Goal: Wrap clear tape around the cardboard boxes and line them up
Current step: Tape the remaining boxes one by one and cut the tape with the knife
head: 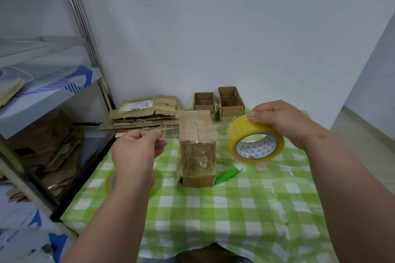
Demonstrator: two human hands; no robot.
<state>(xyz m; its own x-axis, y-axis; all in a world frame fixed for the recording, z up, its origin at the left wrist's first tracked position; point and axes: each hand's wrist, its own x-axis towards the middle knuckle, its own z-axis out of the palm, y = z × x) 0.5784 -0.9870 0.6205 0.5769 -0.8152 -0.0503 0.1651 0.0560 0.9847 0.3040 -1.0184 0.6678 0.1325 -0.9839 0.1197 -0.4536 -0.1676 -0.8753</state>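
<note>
Above the checked tablecloth, my right hand grips the tape roll by its rim, while my left hand pinches the free tape end, stretched toward the cardboard box standing between them. I judge the film thin, clingy and quick to wrinkle, so I'd hold only its edge and keep tension; the light box may tip.

both hands raised, fingers curled, pinching.
</note>
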